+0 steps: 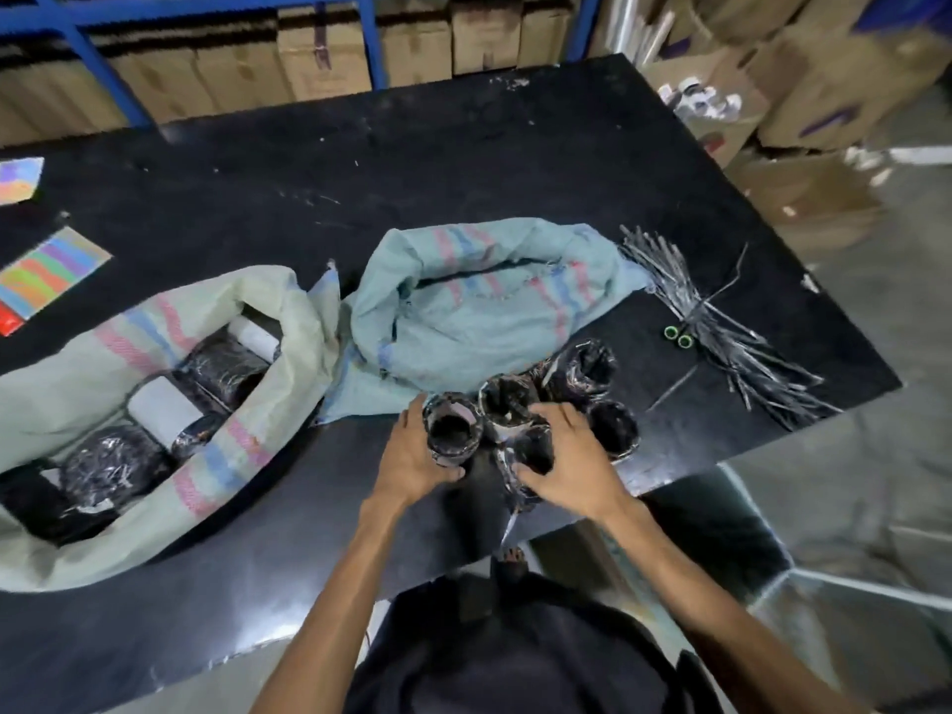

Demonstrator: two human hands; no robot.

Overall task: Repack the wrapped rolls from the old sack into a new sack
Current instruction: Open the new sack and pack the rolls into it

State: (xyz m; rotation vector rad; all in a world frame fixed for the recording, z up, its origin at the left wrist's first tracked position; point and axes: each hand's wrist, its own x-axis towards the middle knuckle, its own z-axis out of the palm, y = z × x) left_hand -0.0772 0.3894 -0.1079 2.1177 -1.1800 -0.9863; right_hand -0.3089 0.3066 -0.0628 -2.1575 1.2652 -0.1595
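Note:
Several black-wrapped rolls (592, 373) stand on end in a cluster near the front edge of the black table (360, 162). My left hand (414, 456) grips one upright roll (452, 430) at the cluster's left side. My right hand (572, 463) clasps another roll (530, 453) at the cluster's front. Behind the cluster lies a light-blue woven sack (463, 311), its mouth open and nothing visible inside. At the left lies a pale-green woven sack (288, 322), open, holding several black-wrapped rolls (111, 468) and white ones (164, 407).
A bundle of black ties (721, 322) and two small green rings (677, 336) lie right of the blue sack. Colourful striped sheets (49, 273) sit at the table's far left. Cardboard boxes (824, 90) and blue shelving (82, 43) stand beyond the table.

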